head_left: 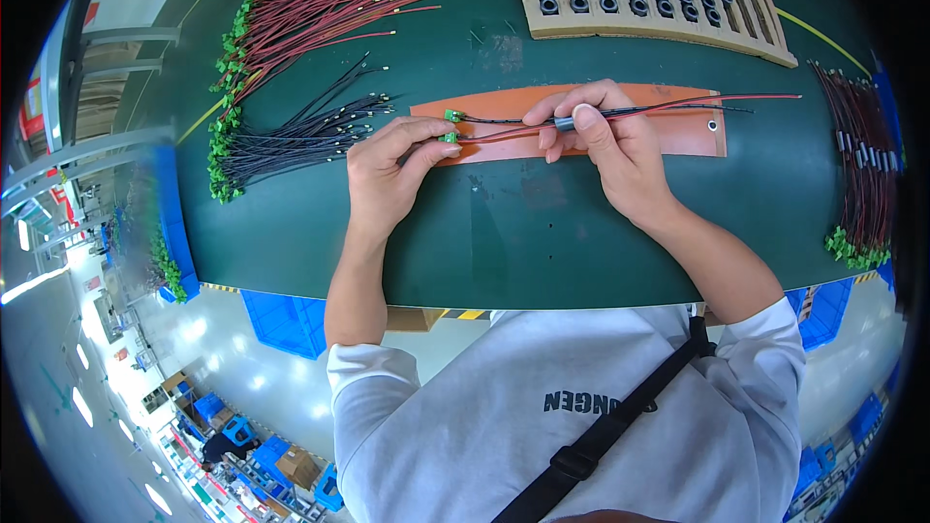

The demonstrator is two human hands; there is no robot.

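Between the fingertips of my left hand (383, 174) are two small green connectors (450, 126), one above the other. A red wire (513, 133) and a black wire (494, 120) run from them to the right. My right hand (615, 140) pinches a short dark grey cylinder (564, 123), and the wires pass along it. Past this hand, the free wire ends stick out to the right. Both hands are over an orange strip (693, 143) lying on the green table (465, 252). Fingers hide part of the wires around the cylinder.
Red wires (320, 5) and black wires (300, 136) with green connectors lie at the left. At the back stands a cardboard tray (659, 31) with rows of dark rings. A bundle of wires with grey cylinders (865, 155) lies far right. Blue bins (286, 322) sit below the front edge.
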